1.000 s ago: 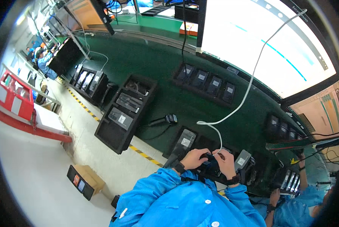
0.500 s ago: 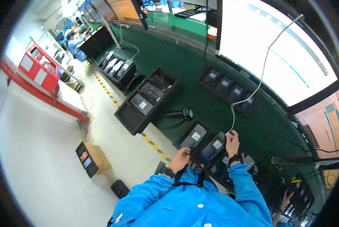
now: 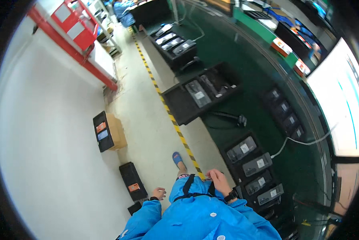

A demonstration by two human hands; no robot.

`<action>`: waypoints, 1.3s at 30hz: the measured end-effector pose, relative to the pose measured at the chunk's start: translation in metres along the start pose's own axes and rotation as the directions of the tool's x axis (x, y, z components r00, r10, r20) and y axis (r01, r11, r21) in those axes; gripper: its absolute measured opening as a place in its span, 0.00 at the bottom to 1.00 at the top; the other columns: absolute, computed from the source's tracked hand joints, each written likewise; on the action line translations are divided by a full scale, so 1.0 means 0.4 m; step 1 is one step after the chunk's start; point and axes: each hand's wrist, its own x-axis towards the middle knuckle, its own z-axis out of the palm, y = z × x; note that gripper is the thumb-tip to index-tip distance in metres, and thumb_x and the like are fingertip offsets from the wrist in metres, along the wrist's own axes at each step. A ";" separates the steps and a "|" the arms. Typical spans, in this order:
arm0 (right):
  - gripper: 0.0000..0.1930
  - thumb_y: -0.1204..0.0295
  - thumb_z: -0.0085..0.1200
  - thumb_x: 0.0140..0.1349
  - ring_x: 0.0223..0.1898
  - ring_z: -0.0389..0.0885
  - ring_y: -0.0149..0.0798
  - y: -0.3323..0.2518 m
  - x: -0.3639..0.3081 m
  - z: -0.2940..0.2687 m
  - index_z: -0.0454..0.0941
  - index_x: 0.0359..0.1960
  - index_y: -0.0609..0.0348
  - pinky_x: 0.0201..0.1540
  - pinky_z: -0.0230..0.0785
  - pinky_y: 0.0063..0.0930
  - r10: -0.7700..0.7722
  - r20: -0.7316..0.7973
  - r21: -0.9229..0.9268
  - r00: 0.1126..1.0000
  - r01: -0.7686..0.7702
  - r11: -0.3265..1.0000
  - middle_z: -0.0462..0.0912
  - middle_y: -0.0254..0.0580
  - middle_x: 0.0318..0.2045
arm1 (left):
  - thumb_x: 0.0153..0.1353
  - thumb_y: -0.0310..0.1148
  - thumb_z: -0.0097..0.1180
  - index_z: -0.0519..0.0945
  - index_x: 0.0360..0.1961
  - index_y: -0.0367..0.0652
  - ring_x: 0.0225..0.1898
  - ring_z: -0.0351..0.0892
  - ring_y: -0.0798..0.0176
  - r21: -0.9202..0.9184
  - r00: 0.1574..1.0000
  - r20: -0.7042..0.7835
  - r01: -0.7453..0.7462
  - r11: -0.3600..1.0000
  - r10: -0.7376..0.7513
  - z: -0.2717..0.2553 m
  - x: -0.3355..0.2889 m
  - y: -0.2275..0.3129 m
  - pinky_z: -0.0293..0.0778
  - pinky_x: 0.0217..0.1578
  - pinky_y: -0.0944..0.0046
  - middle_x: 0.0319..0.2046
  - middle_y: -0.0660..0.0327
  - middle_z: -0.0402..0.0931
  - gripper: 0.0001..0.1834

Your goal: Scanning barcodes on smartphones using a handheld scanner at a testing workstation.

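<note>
My left hand [image 3: 159, 193] hangs over the floor at my left side, its fingers loosely apart and holding nothing. Close in front of my jacket is my right hand [image 3: 220, 181], fingers loosely bent with nothing visible in them. To its right lies a black tray [image 3: 236, 165] of dark grey oblong devices with white labels. A white cable [image 3: 281, 149] runs into the end of one grey device [image 3: 257, 164]. Neither hand touches the tray or the devices. Black straps [image 3: 189, 185] cross the front of my blue jacket.
A larger black tray [image 3: 179, 105] juts over the green bench's edge, beside a black handheld tool [image 3: 242, 120]. More devices fill a far tray [image 3: 173, 45] and a row [image 3: 284, 107] near the monitor [image 3: 339, 100]. Boxes [image 3: 116, 132] and a black case [image 3: 133, 182] line the white wall.
Both hands have left the devices and drawn back toward my body, the left one out over the floor. My view has turned, so the bench now sits further right. The cable stays plugged in.
</note>
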 end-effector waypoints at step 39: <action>0.17 0.59 0.51 0.63 0.36 0.80 0.35 -0.405 1.365 0.900 0.76 0.42 0.59 0.41 0.72 0.29 0.031 0.301 -0.301 0.953 0.064 0.951 0.83 0.42 0.34 | 0.63 0.40 0.46 0.65 0.57 0.53 0.45 0.74 0.60 -0.545 0.931 -0.009 -0.311 0.779 0.365 -0.809 0.617 1.122 0.71 0.41 0.57 0.49 0.60 0.73 0.21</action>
